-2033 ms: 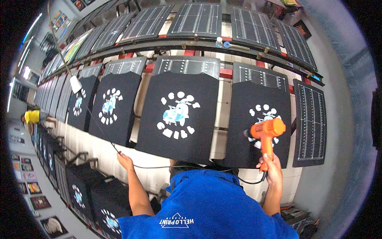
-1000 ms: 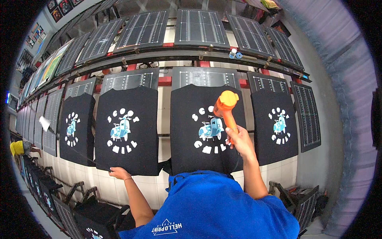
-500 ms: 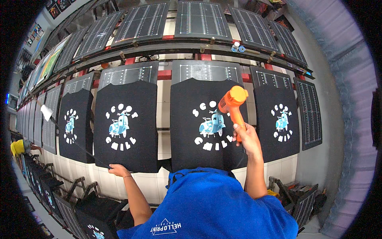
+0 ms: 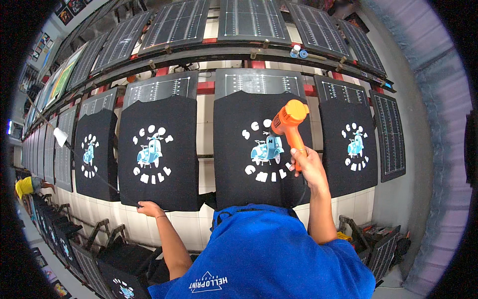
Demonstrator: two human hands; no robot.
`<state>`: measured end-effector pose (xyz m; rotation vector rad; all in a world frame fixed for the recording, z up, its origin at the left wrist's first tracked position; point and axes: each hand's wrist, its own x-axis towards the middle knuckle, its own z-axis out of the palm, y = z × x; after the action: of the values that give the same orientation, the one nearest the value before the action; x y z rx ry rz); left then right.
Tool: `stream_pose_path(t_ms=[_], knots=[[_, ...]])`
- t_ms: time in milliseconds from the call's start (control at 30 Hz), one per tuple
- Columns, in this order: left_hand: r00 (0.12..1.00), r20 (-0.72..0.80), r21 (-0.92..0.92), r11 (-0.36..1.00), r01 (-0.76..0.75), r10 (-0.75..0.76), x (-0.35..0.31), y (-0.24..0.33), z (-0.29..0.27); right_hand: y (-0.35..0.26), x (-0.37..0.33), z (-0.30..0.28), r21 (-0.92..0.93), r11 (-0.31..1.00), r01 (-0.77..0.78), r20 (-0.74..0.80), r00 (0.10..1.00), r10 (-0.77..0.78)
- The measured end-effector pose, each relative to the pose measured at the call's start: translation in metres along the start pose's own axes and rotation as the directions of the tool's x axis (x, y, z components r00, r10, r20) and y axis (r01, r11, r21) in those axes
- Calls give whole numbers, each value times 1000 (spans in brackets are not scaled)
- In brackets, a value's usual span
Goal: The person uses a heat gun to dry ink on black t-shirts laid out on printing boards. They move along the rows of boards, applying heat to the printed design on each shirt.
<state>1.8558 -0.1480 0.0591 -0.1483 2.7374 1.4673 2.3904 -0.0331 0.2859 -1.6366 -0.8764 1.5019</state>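
Observation:
My right hand [image 4: 309, 167] grips the handle of an orange hot-air gun [image 4: 290, 117]. Its dark nozzle points down at the upper part of the print on a black T-shirt [image 4: 239, 192], which lies flat on a board in front of me. White letters ring a light blue scooter [image 4: 267, 151] there; the gun hides some of them. At the lower hem of a second black T-shirt [image 4: 181, 187], on the left, my left hand [image 4: 150, 209] has its fingers closed. What they pinch I cannot make out; a thin dark line [image 4: 102, 175] slants toward that hand.
More printed black T-shirts [image 4: 94, 174] lie on boards to both sides. Across a dark rail [image 4: 209, 55] stands another row of marked boards [image 4: 251, 22]. A white lamp-like cone [image 4: 60, 137] hangs at the left. Beyond it, a person in yellow [image 4: 25, 187] bends over. Purple curtains [image 4: 438, 99] hang at right.
My view has tilted a little, so the boards appear higher. The hot-air gun has shifted slightly left over the print. My left hand stays at the same hem.

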Motion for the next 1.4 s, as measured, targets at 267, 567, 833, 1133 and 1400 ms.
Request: stream_pose_path(t_ms=[267, 567, 833, 1133, 1400], knots=[[1000, -7, 23, 1000, -14, 14, 0, -2, 0, -1, -14, 2, -95, 995, -18, -13, 1000, 16], [1000, 24, 9, 1000, 13, -13, -6, 6, -2, -2, -25, -10, -93, 993, -69, 10, 997, 70], [1000, 5, -31, 999, -9, 10, -7, 6, -2, 5, -39, -7, -128, 989, -76, 16, 997, 78], [1000, 28, -2, 1000, -8, 8, -13, 14, -7, 3, -36, -8, -85, 991, -107, 119, 986, 117], [999, 34, -39, 999, 17, -16, -13, 13, -6, 8, -47, -10, -106, 988, -112, 137, 982, 126]])
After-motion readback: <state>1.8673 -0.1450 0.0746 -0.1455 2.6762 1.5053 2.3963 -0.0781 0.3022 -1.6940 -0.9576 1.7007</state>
